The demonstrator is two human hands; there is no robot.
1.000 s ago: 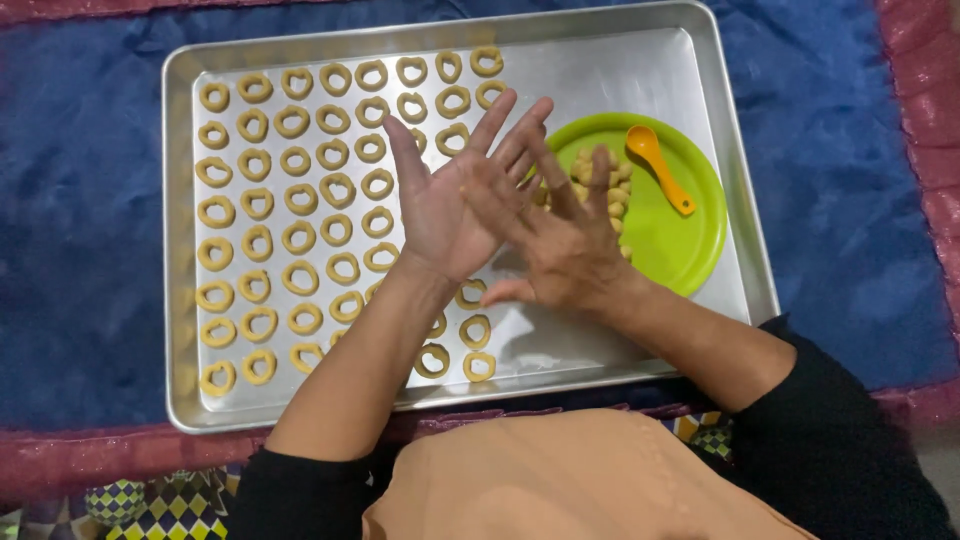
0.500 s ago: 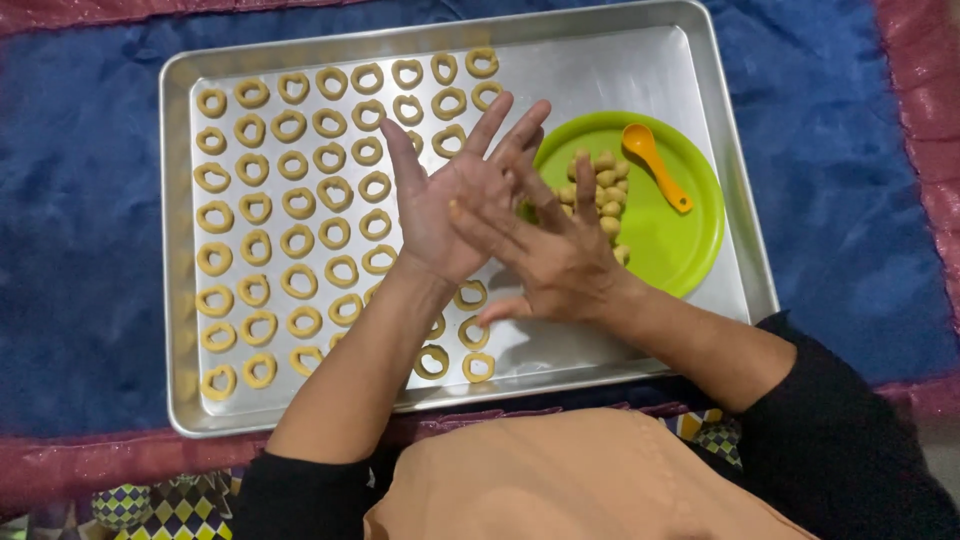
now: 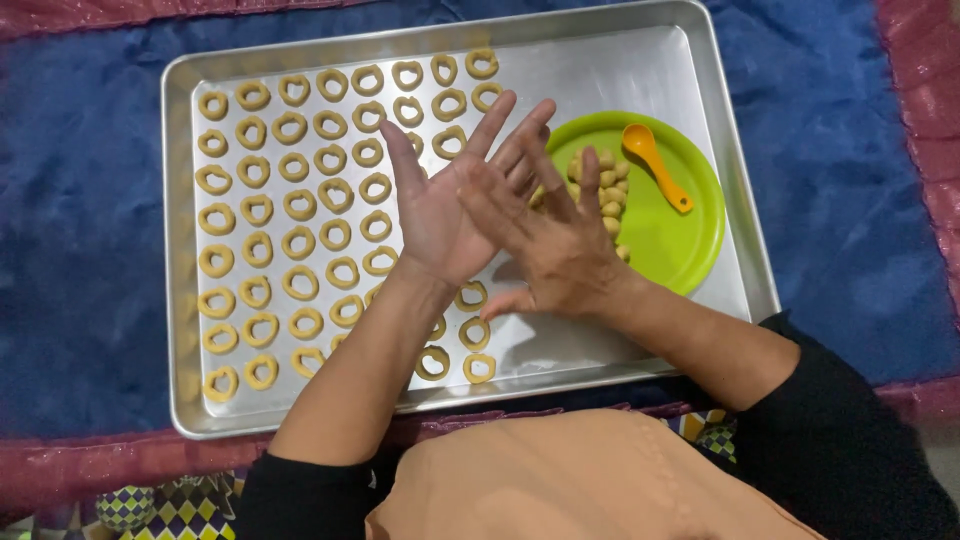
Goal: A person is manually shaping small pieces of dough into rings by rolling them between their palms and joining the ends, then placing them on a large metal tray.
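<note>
My left hand is held palm up with its fingers spread, above the middle of a silver baking tray. My right hand lies palm down across it, fingers spread, the two palms pressed together. Anything between the palms is hidden. Several rows of small dough rings fill the tray's left half. On the tray's right side sits a green plate holding several small dough balls and an orange spoon.
The tray rests on a blue cloth with a dark red border. My lap, covered in peach fabric, is at the tray's near edge. Bare tray metal shows between the rings and the plate.
My right hand has slid back towards me across the left palm, and the left hand has shifted slightly forward. The tray, plate and rings have not moved.
</note>
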